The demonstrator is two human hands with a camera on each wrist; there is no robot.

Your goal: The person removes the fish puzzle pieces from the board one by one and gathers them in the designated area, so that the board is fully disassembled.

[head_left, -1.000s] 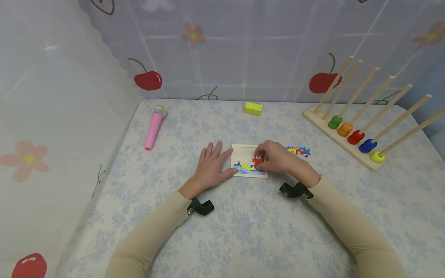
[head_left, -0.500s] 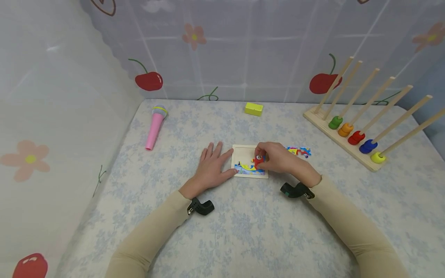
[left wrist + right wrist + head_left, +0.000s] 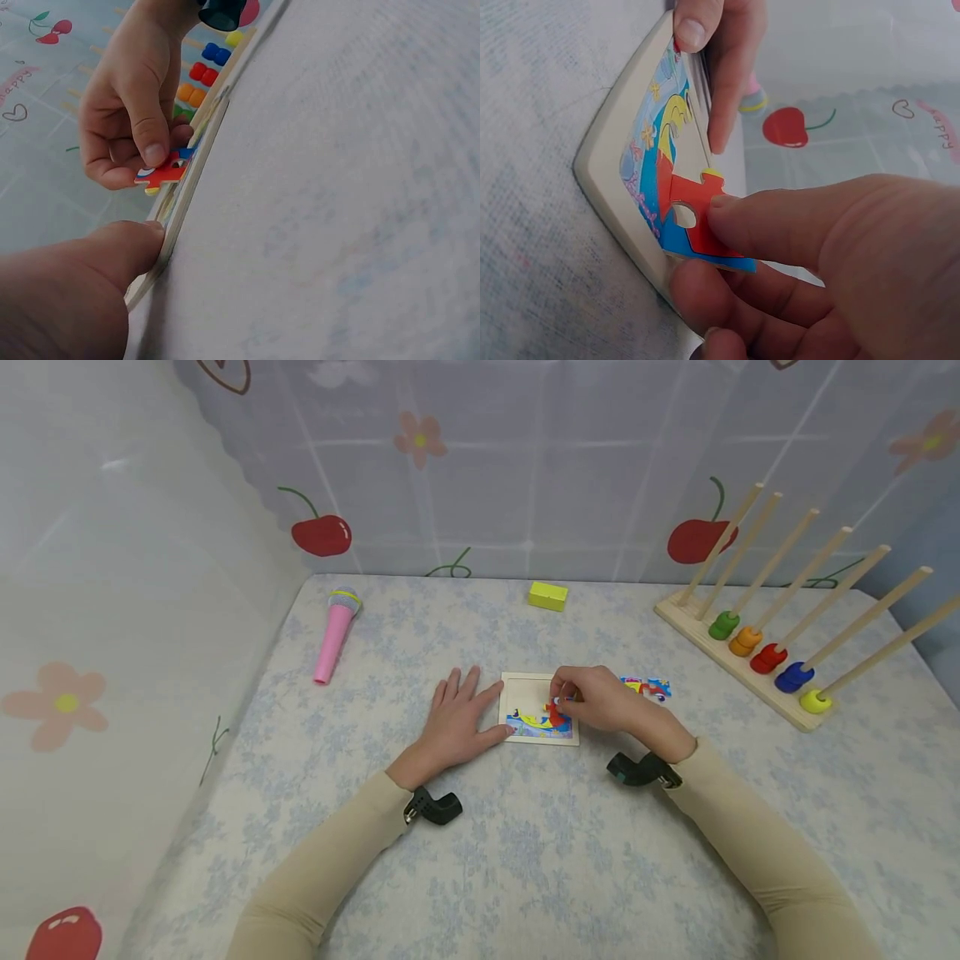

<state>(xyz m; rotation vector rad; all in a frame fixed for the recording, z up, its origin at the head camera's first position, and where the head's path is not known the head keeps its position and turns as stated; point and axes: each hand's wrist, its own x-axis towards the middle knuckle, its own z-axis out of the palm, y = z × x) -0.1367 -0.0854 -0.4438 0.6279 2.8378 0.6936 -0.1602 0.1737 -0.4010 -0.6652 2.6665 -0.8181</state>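
A shallow wooden puzzle board (image 3: 521,687) lies on the table, its near strip filled with a blue and yellow sea picture. My right hand (image 3: 603,700) pinches a red and blue jigsaw piece (image 3: 696,192) between thumb and fingers, at the board's right side. In the left wrist view the red piece (image 3: 166,174) is tilted just over the board. My left hand (image 3: 456,727) lies with fingers spread, the thumb and index finger touching the board's left edge. Right of the board, partly behind my right hand, are loose jigsaw pieces (image 3: 658,688).
A wooden peg stand (image 3: 738,664) with coloured beads and tall rods stands at the right. At the back is a yellow block (image 3: 548,596). A pink toy microphone (image 3: 334,639) lies at the left. A printed curtain (image 3: 495,468) hangs behind the table.
My right thumb has shifted a little away from the board's near edge, and more of the red below it shows. My left hand and the board stay in place.
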